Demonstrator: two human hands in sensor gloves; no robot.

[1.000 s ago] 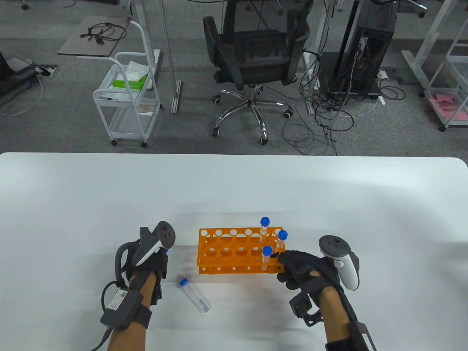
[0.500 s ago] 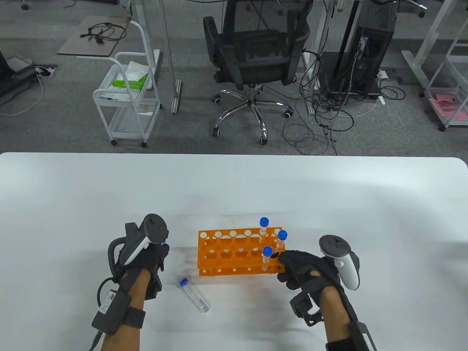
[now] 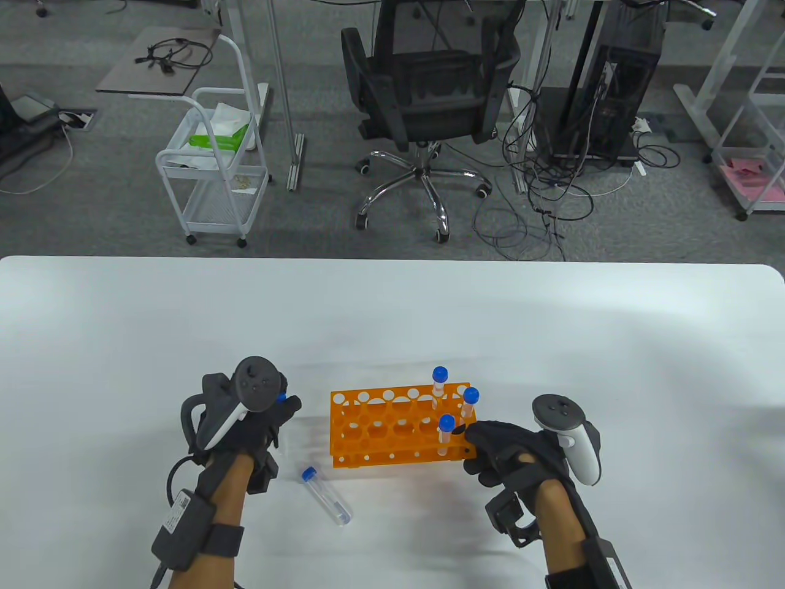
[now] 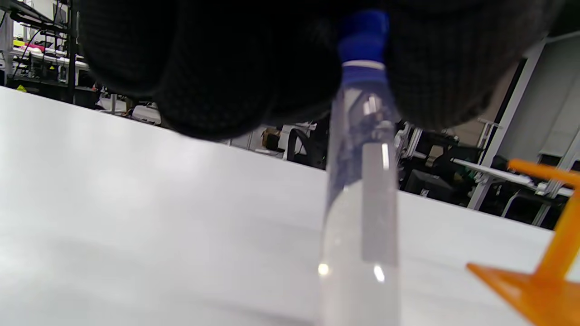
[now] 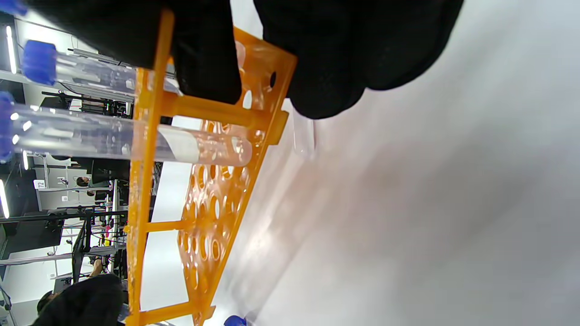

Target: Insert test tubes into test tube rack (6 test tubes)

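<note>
An orange test tube rack [image 3: 380,429] stands on the white table [image 3: 392,307]. Three blue-capped tubes [image 3: 440,381] stand in holes at its right end. My right hand [image 3: 490,451] grips the rack's right end; in the right wrist view its fingers [image 5: 208,68] clamp the orange frame [image 5: 145,181]. My left hand [image 3: 270,417] is left of the rack and holds a clear blue-capped tube [image 4: 362,181] upright by its cap end, above the table. Another blue-capped tube [image 3: 325,495] lies flat on the table in front of the rack.
Beyond the table's far edge stand an office chair [image 3: 429,104], a white cart [image 3: 214,172] and loose cables [image 3: 539,202] on the floor.
My left hand has picked up its tube and shifted slightly right toward the rack. The rack's left end has swung a little. The right hand stays on the rack.
</note>
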